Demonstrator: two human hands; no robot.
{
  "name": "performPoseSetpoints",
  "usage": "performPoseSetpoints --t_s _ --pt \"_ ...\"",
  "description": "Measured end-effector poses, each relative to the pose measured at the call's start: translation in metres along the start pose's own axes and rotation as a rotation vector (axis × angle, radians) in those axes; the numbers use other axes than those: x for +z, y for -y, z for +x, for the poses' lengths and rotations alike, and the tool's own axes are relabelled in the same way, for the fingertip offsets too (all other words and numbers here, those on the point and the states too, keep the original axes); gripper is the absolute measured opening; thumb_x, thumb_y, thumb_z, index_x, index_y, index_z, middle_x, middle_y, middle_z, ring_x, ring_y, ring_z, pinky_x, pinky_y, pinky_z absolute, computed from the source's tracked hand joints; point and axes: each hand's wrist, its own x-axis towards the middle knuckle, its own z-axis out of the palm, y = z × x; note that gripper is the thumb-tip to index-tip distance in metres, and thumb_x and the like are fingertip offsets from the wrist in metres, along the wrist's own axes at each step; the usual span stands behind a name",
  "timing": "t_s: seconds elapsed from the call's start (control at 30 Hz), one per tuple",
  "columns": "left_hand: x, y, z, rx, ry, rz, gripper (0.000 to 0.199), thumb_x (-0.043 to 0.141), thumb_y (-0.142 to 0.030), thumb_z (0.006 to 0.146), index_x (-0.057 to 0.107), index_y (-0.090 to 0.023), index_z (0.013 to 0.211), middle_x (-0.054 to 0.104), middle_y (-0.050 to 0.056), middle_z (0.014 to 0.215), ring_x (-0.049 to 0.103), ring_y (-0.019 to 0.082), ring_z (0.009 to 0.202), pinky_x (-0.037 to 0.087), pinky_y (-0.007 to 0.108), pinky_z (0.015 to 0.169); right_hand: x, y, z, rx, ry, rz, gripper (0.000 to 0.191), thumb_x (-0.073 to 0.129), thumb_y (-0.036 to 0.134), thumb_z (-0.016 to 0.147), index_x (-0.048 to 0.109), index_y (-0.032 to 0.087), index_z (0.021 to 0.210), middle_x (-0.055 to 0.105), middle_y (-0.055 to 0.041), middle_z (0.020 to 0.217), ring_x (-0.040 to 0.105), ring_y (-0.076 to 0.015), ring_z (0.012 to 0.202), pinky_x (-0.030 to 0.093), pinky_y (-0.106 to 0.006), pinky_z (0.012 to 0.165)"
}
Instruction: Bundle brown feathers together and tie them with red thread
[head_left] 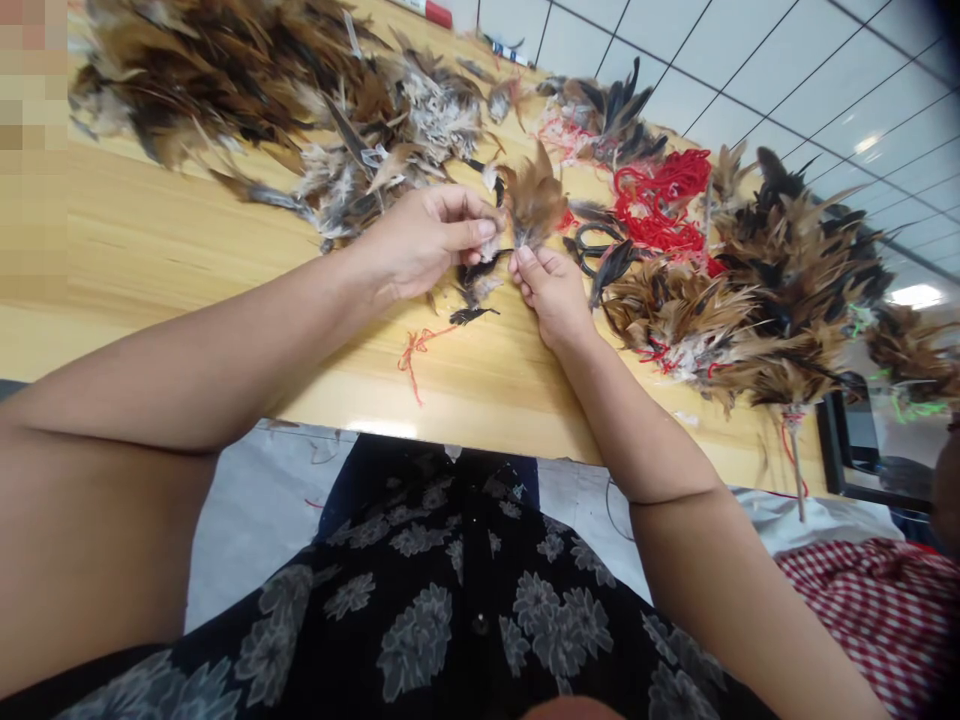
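Observation:
Pinched in my right hand (547, 290) is a small bunch of brown feathers (536, 195), its tips fanned upward and its base between thumb and fingers. Close by on the left, my left hand (450, 240) is closed, thumb against fingertips, with a small pale feather (489, 248) at them. Loose dark feathers (474, 290) lie on the table just below the hands. A short piece of red string (416, 352) sits nearer the table's front edge. Black-handled scissors (596, 245) rest right of my right hand, partly covered by feathers.
A large heap of brown feathers (247, 70) covers the wooden table's (150, 240) back left. Red yarn (664, 200) lies tangled at the right, beside tied feather bundles (690, 315) and a feather duster with a stick (796, 460). A red-capped marker (435, 12) lies at the back edge.

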Motion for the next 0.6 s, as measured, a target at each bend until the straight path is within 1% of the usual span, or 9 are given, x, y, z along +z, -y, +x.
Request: performPoseSetpoints --t_s 0.1,0.2,0.3,0.37,0.4,0.5,0.57,0.6 --pt "0.006 0.0 -0.001 -0.06 -0.035 -0.042 0.04 0.106 0.003 0.103 0.076 -0.02 0.09 0.076 -0.001 0.084 0.077 0.016 0.076 0.065 0.027 0.079 0.002 0.0 0.0 -0.006 0.003 -0.023 0.056 0.095 0.059 0.117 0.066 0.024 0.084 0.059 0.005 0.077 0.054 -0.0116 0.076 0.048 -0.026 0.075" --pt "0.01 0.001 -0.002 -0.065 -0.074 -0.009 0.04 0.101 0.008 0.101 0.073 -0.02 0.095 0.075 -0.002 0.087 0.081 0.016 0.08 0.069 0.028 0.084 0.004 0.0 0.0 -0.003 -0.003 -0.03 0.056 0.097 0.058 0.115 0.068 0.023 0.083 0.062 0.0043 0.077 0.057 -0.0119 0.079 0.049 -0.026 0.076" --pt "0.01 0.005 -0.002 -0.036 -0.06 0.039 0.038 0.1 0.004 0.102 0.073 -0.023 0.101 0.074 -0.002 0.087 0.085 0.022 0.099 0.07 0.035 0.097 0.005 0.001 0.0 -0.003 0.001 0.007 0.052 0.099 0.057 0.113 0.072 0.023 0.084 0.067 0.0031 0.078 0.062 -0.0129 0.082 0.052 -0.025 0.077" --pt "0.008 0.008 -0.002 -0.001 -0.037 0.053 0.038 0.103 -0.004 0.104 0.071 -0.025 0.103 0.072 -0.001 0.087 0.083 0.027 0.111 0.067 0.042 0.107 0.005 0.003 -0.001 -0.008 0.016 0.039 0.048 0.101 0.054 0.112 0.076 0.023 0.085 0.07 0.0024 0.079 0.065 -0.0134 0.084 0.054 -0.025 0.079" --pt "0.006 0.009 -0.001 0.023 -0.021 0.06 0.039 0.107 -0.009 0.104 0.071 -0.026 0.103 0.072 0.0 0.088 0.08 0.029 0.113 0.064 0.045 0.109 0.006 0.005 -0.002 -0.009 0.024 0.051 0.045 0.102 0.05 0.111 0.077 0.023 0.085 0.071 0.0021 0.079 0.066 -0.0136 0.085 0.055 -0.024 0.079" --pt "0.003 0.012 -0.001 0.109 0.022 0.095 0.052 0.121 -0.032 0.094 0.069 -0.028 0.099 0.072 0.003 0.092 0.07 0.032 0.114 0.056 0.051 0.108 0.007 0.01 -0.005 -0.01 0.033 0.059 0.039 0.099 0.04 0.114 0.078 0.023 0.086 0.073 0.0008 0.081 0.073 -0.0154 0.091 0.058 -0.024 0.08" --pt "0.003 0.012 -0.001 0.153 0.04 0.145 0.059 0.125 -0.044 0.088 0.069 -0.029 0.098 0.071 0.004 0.095 0.064 0.033 0.116 0.051 0.051 0.105 0.009 0.012 -0.006 -0.015 0.029 0.055 0.04 0.099 0.039 0.113 0.077 0.023 0.084 0.073 -0.0002 0.083 0.076 -0.0173 0.096 0.059 -0.025 0.081" --pt "0.003 0.012 -0.001 0.171 0.038 0.176 0.06 0.125 -0.046 0.087 0.069 -0.029 0.097 0.071 0.004 0.096 0.061 0.033 0.115 0.048 0.051 0.104 0.01 0.013 -0.007 -0.021 0.031 0.056 0.042 0.102 0.041 0.111 0.076 0.023 0.084 0.073 -0.0004 0.083 0.076 -0.0181 0.097 0.06 -0.025 0.081"
